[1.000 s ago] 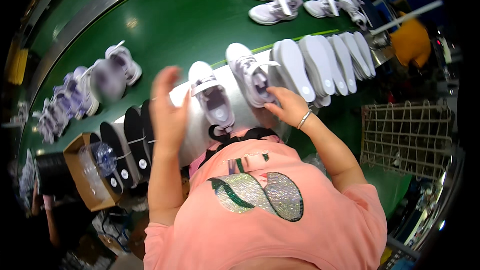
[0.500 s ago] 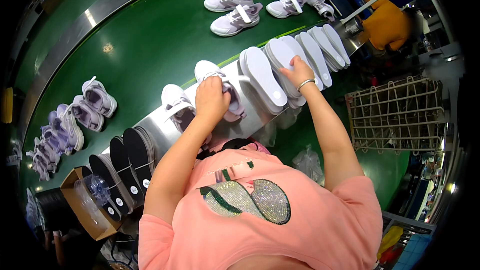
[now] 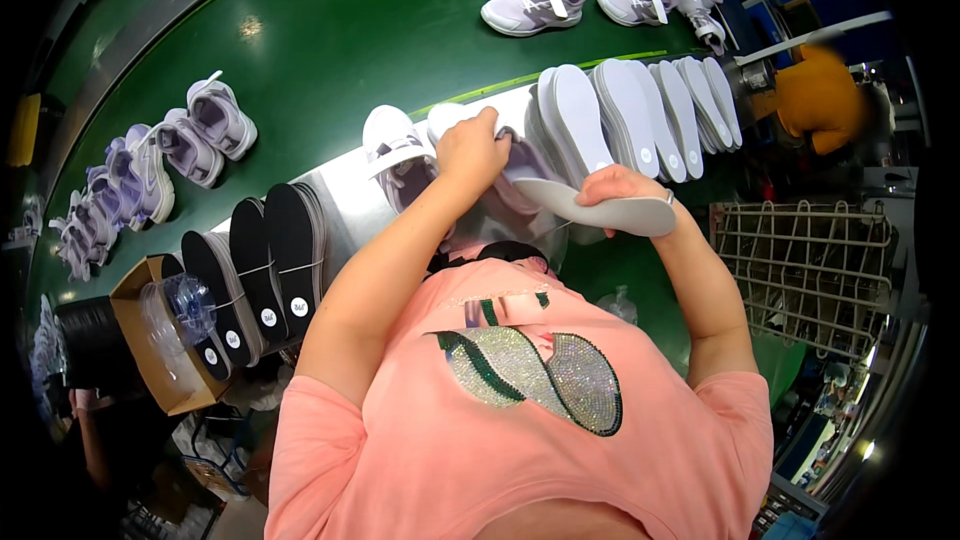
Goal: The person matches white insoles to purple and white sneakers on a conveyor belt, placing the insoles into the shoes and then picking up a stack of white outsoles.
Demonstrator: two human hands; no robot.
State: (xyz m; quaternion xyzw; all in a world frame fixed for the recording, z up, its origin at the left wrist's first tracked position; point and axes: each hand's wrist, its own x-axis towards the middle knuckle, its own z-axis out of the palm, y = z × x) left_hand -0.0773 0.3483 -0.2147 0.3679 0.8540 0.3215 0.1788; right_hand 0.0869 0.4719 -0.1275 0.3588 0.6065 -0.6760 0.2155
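With our left hand (image 3: 472, 155) curled over the shoe (image 3: 527, 168) at the bench (image 3: 343, 180) and our right hand (image 3: 622, 186) pinching an insole (image 3: 580, 208) by its opening, we seem to be fitting it, which next likely calls for sliding toward the toe.

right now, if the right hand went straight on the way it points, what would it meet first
Probably the pale shoe under the left hand: the grey insole in the right hand overlaps its heel end in this view, though depth is unclear.
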